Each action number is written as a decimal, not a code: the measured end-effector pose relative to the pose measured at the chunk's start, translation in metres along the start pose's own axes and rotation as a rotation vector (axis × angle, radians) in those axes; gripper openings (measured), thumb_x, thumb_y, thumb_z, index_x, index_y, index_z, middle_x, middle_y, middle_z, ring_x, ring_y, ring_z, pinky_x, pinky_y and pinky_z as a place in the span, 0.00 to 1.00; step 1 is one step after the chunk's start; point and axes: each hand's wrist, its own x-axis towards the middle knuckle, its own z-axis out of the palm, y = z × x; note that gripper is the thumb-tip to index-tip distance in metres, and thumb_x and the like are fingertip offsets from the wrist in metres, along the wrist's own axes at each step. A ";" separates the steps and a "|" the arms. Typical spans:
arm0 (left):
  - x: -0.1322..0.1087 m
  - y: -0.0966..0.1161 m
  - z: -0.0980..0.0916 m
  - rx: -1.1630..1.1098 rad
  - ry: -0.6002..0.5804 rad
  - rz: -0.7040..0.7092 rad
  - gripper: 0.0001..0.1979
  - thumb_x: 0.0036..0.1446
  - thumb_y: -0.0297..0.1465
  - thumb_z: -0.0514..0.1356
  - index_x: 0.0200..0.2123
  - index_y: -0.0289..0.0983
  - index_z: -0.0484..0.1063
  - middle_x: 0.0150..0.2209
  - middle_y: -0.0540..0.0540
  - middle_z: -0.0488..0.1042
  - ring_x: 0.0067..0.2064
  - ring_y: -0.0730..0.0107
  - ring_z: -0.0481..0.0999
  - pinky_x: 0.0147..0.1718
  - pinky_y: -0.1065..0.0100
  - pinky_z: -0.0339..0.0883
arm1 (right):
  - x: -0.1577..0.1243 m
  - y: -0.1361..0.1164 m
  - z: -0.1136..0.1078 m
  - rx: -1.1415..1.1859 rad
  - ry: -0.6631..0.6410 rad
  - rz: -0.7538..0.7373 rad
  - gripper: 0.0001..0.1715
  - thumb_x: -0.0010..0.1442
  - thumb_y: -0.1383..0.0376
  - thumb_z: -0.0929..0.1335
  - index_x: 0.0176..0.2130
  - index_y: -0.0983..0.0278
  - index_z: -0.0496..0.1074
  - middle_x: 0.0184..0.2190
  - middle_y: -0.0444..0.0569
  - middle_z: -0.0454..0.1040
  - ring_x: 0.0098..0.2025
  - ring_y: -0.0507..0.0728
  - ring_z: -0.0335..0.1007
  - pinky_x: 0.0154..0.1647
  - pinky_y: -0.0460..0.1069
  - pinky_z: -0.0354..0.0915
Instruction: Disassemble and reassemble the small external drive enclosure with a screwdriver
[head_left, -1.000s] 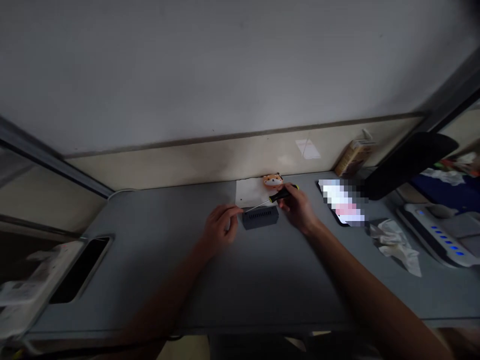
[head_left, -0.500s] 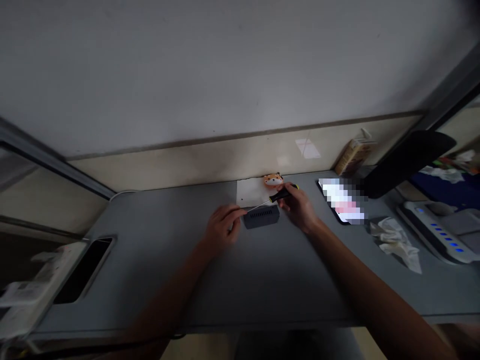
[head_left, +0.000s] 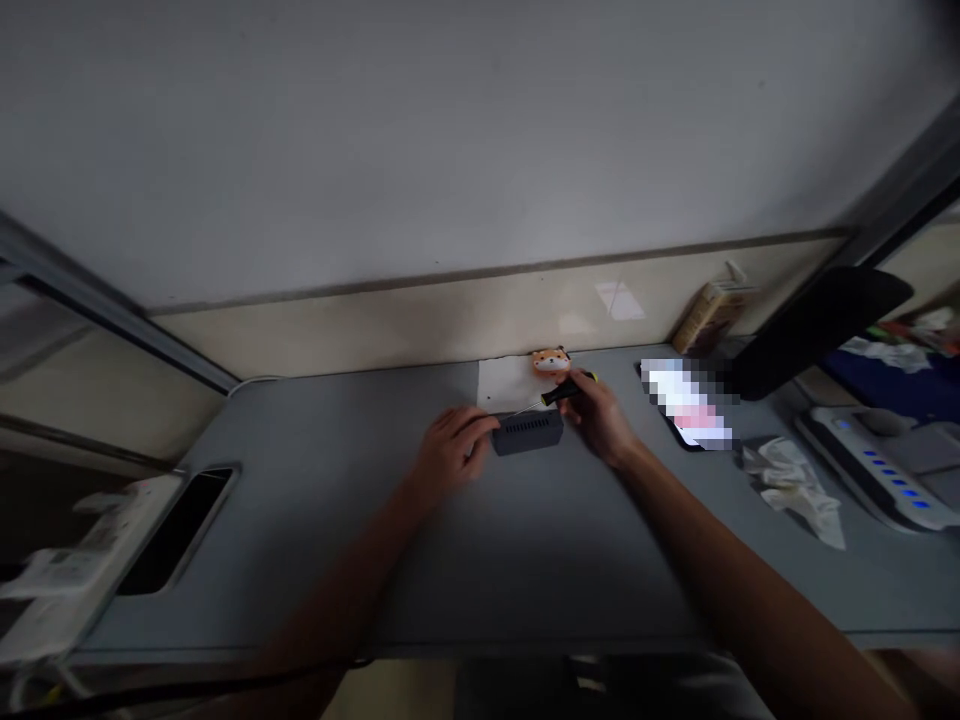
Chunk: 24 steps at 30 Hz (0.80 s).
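Note:
A small dark grey box with a row of slots lies on the grey desk. My left hand is closed at its left end, index finger on the corner and thumb curled below. In my right hand is a screwdriver with a black and yellow handle. Its thin shaft slants down to the left over the box's back edge, toward my left fingertip. Where exactly the tip rests is too small to tell. Behind the box lie a white sheet of paper and an orange animal-face item.
To the right are a lit phone, a crumpled tissue, a drink carton, a black upright object and a white device with blue lights. A dark-screened phone lies at left. A wall stands behind the desk.
The view has shifted slightly. The box's slotted face looks a little more tilted, and the screwdriver lies at a slightly flatter angle. Both hands keep their places.

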 end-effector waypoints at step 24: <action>-0.003 0.011 0.006 -0.117 -0.073 -0.134 0.09 0.64 0.29 0.57 0.47 0.39 0.69 0.38 0.44 0.79 0.38 0.62 0.79 0.41 0.61 0.74 | -0.005 0.007 0.006 -0.192 -0.053 -0.079 0.31 0.47 0.40 0.76 0.38 0.60 0.76 0.27 0.44 0.81 0.22 0.50 0.64 0.22 0.46 0.55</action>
